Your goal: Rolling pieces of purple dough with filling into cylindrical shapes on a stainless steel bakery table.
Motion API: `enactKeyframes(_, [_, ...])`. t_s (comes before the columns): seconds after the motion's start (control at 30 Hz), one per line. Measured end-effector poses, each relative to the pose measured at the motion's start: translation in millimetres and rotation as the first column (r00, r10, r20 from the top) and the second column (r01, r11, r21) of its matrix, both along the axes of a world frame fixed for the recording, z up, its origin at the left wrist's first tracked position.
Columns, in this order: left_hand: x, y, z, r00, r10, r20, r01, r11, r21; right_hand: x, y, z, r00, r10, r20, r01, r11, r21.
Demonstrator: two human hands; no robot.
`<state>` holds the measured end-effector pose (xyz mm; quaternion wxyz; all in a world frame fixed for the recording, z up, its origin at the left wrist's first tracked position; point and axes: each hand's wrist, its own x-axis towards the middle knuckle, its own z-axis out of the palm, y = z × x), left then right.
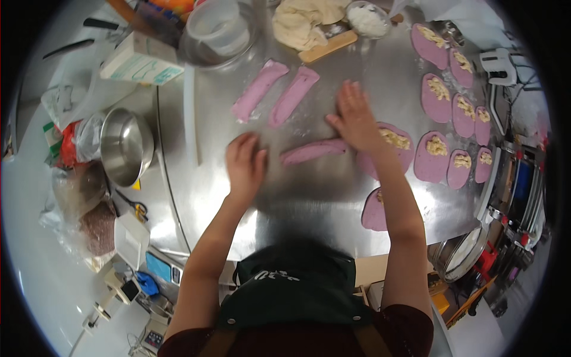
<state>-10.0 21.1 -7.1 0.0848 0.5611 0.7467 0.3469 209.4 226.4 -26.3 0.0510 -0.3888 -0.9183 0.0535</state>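
Observation:
Between my two hands a slim purple dough roll (pixel 313 152) lies on the steel table, touched by neither. My left hand (pixel 245 166) is to the left of it, fingers loosely bent and thumb apart, holding nothing. My right hand (pixel 355 116) is stretched out flat above the roll's right end, thumb spread and nothing in it. Below its wrist is a flat purple dough oval with crumbly pale-yellow filling (pixel 395 138), partly covered by my forearm. Farther off lie two thicker purple rolls (pixel 260 91), side by side. My right forearm also hides part of a nearer dough oval (pixel 373 213).
Several filled dough ovals (pixel 432 150) are laid out on the right. At the back are pale dough (pixel 297 27), a wooden scraper (pixel 328 47), a bowl of flour (pixel 367 20) and a plastic tub (pixel 217 27). A steel bowl (pixel 125 146) and scissors (pixel 140 208) are left.

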Motion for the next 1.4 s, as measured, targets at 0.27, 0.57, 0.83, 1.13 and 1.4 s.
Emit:
enactKeyframes(0.27, [-5.9, -26.8, -26.2, 0.97, 0.171, -0.174, -0.182, 0.982, -0.051, -12.0, 83.4, 16.5, 0.851, -0.124, -0.511, 0.16, 0.987, 0.028])
enactKeyframes(0.57, [-2.0, -25.7, -31.5, 0.982, 0.178, -0.059, -0.182, 0.981, -0.068, -46.9, 212.2, 27.9, 0.952, -0.245, 0.184, 0.215, 0.962, 0.166])
enactKeyframes(0.83, [-2.9, -22.8, -23.8, 0.978, 0.202, -0.048, -0.204, 0.977, -0.062, -37.3, 232.1, 24.8, 0.975, -0.221, 0.018, 0.215, 0.965, 0.152])
enactKeyframes(1.13, [-4.4, -26.6, -24.7, 0.974, 0.189, -0.123, -0.197, 0.979, -0.058, -11.7, 160.4, 33.1, 0.603, -0.531, -0.595, -0.06, 0.713, -0.698])
enactKeyframes(1.4, [-5.7, -19.9, -26.7, 0.972, 0.215, -0.092, -0.216, 0.976, -0.002, 13.6, -143.8, 52.1, 0.887, -0.27, -0.374, -0.243, 0.414, -0.877])
